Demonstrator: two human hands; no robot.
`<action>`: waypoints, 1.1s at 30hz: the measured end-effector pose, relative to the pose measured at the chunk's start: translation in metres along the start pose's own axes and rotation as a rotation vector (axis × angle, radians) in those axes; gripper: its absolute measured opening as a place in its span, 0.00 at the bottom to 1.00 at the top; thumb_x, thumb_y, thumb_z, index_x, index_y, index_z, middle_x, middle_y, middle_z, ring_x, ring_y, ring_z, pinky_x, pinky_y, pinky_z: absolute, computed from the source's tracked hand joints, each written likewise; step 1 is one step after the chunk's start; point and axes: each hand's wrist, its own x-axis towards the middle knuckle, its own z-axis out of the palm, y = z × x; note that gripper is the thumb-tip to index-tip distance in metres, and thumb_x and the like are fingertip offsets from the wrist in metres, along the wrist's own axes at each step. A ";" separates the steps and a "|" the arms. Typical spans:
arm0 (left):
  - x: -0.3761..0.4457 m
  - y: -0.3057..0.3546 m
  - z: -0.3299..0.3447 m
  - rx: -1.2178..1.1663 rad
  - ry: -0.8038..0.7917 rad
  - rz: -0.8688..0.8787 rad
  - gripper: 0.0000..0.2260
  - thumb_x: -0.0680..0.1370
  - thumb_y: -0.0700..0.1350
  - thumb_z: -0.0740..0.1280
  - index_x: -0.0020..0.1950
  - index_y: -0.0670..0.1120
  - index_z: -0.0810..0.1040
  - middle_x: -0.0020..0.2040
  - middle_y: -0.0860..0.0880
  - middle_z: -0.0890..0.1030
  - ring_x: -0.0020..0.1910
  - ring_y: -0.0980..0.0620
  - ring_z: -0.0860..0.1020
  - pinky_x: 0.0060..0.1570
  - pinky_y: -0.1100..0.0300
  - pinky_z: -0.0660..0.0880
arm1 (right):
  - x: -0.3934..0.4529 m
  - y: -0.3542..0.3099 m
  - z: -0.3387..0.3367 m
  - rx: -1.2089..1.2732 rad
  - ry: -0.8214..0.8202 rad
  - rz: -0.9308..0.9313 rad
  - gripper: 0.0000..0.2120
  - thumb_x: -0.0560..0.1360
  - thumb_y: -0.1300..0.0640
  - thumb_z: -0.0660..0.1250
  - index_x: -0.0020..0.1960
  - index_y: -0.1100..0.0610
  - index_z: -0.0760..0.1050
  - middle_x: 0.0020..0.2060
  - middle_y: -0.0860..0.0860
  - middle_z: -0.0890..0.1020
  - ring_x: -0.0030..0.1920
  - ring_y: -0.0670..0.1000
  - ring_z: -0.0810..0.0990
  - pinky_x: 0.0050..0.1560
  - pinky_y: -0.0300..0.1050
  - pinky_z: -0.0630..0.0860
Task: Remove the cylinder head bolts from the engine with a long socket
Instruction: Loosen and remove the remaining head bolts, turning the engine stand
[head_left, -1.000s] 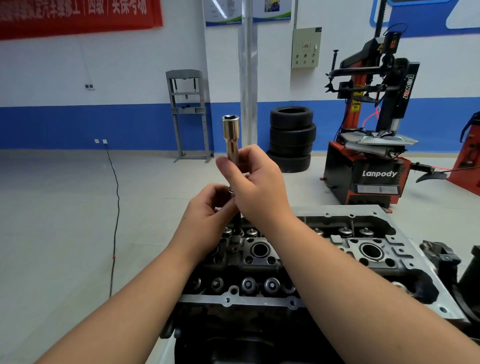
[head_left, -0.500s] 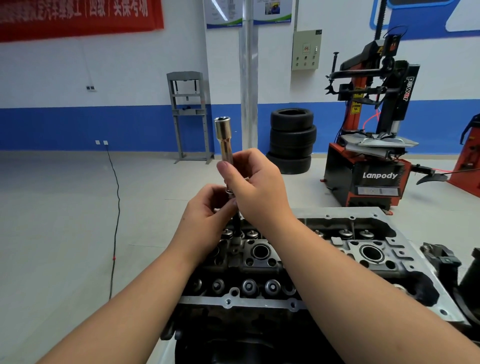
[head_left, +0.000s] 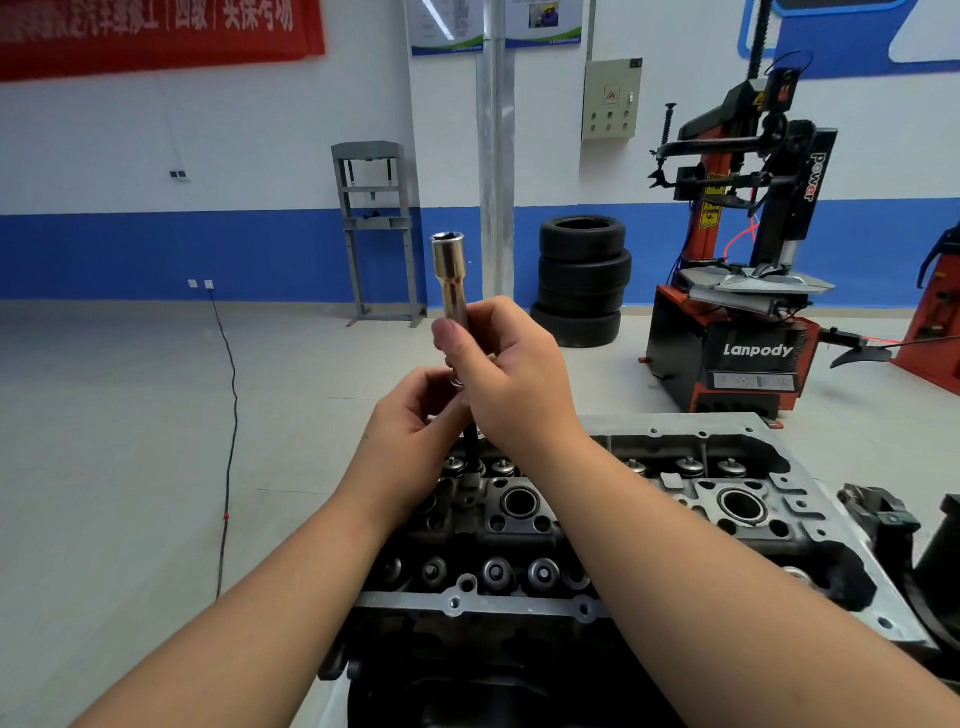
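Right hand (head_left: 511, 374) grips the socket (head_left: 453, 280), left hand (head_left: 415, 415) pinches the bolt (head_left: 474, 441) under it. Looks mid-extraction; next, lift it clear of the head (head_left: 675, 499).

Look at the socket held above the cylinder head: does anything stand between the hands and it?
No. The right hand already grips the socket at its lower part, and the left hand holds just beneath. A dark shaft runs down to the cylinder head.
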 end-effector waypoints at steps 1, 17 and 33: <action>0.000 0.000 0.000 0.001 -0.017 -0.004 0.09 0.79 0.59 0.67 0.54 0.59 0.83 0.52 0.52 0.87 0.51 0.57 0.84 0.49 0.64 0.78 | 0.000 0.000 0.000 -0.008 -0.002 0.000 0.04 0.80 0.53 0.68 0.51 0.53 0.79 0.41 0.47 0.84 0.43 0.46 0.82 0.48 0.51 0.80; 0.001 -0.002 -0.001 -0.001 -0.066 -0.005 0.13 0.79 0.62 0.62 0.57 0.63 0.83 0.56 0.52 0.86 0.58 0.50 0.83 0.57 0.57 0.78 | 0.002 0.001 -0.001 0.012 -0.002 -0.004 0.02 0.81 0.54 0.67 0.50 0.49 0.78 0.40 0.44 0.82 0.41 0.43 0.79 0.43 0.41 0.78; 0.001 -0.002 -0.001 -0.006 -0.020 -0.043 0.14 0.82 0.56 0.60 0.58 0.55 0.83 0.53 0.47 0.86 0.54 0.48 0.83 0.55 0.52 0.79 | 0.003 0.001 -0.001 0.030 -0.066 0.047 0.06 0.82 0.54 0.65 0.53 0.53 0.80 0.40 0.43 0.83 0.40 0.40 0.79 0.44 0.41 0.77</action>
